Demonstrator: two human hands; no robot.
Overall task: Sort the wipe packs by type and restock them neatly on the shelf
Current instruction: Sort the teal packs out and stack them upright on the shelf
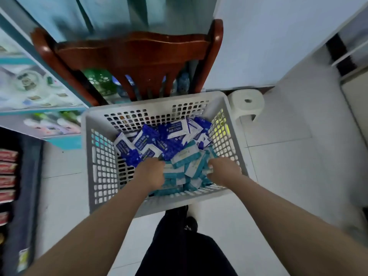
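Foreground: A person stands over a white basket [99, 156] at their feet, both bare forearms reaching down into it.
Left grip [152, 172]: Sunk among the teal packs [189, 166] near the heap's middle. The back of the hand hides the fingers, so what it has hold of, if anything, cannot be told.
Right grip [226, 171]: Fingers curled round teal packs at the basket's near right side.
Wipe packs: Teal ones are heaped at the near end and dark blue packs [169, 144] at the far end, the two kinds overlapping where they meet.
Beyond: A white stool [247, 102] sits just beside the basket's far right corner, with a wooden chair [139, 54] behind. The stocked shelf [39, 86] stands far left, blurred.
Risk: A two-handed lift from so loose a heap could shed packs over the rim. It could also drag a blue pack up from the overlap and mix the types. The shelf lies well apart, so a turn with full hands may spill more.
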